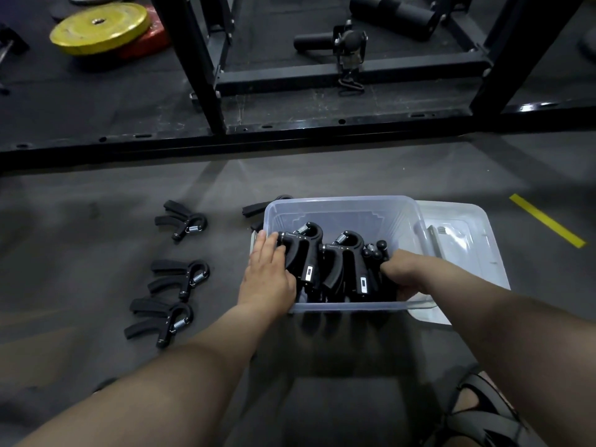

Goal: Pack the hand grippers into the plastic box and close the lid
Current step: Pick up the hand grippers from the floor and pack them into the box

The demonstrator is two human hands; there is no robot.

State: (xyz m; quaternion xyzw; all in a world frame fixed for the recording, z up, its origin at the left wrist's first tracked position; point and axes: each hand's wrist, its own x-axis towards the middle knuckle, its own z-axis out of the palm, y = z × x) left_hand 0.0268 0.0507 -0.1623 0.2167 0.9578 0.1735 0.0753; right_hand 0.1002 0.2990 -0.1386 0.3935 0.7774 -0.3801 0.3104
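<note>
Dark rubber gym flooring (96, 201) fills the view, and the clear plastic box (338, 202) stands on it, open, near the person's knees. Several black hand grippers (304, 253) stand packed in a row inside, springs up and handles down. The left hand (267, 275) reaches over the box's left wall, its fingers stretched flat on the leftmost gripper's handle. The right hand (403, 275) is inside at the row's right end, fingers curled down out of sight, probably clasped round the last of the grippers there. The lid (477, 240) lies flat just right of the box, partly under it. Three loose grippers (182, 279) lie on the floor to the left, well apart from the box, and another gripper (254, 209) shows at its far left corner. Beyond stands a black steel rack (200, 59), with a yellow weight plate (100, 27) stacked on a red plate (154, 40) at far left.
</note>
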